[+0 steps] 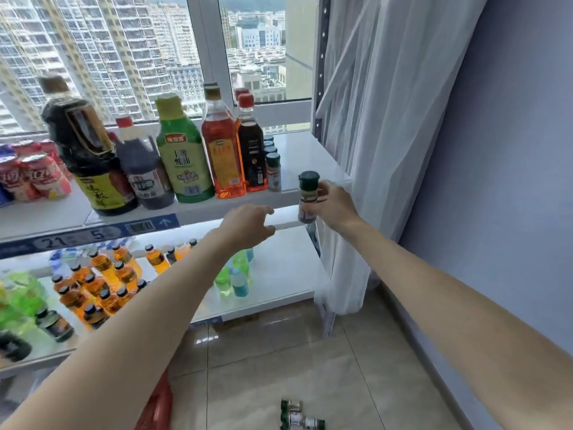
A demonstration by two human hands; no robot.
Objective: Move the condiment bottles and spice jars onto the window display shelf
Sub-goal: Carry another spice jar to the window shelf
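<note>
Your right hand has a small clear spice jar with a dark green cap — fingers wrapped round its body, jar upright, hanging just in front of the front edge of the white window display shelf, near its right end. It's not on the shelf surface; it sits off the lip, beside the sheer white curtain.

Left hand is out too, fingers loosely curled at the shelf's front edge, holding nothing — can't tell if the fingertips actually touch the lip.

On the shelf, L to R: big dark soy-sauce bottle w/ yellow label, smaller dark bottle w/ red cap, green bottle w/ yellow cap, orange-red oil bottle, dark red-capped bottle, then a row of matching green-capped spice jars running back toward the window. Pink drink cans sit at the far left.

Lower shelf carries orange and green drink bottles. Down on the tiled floor, more green-capped spice jars lie near the bottom edge.
</note>
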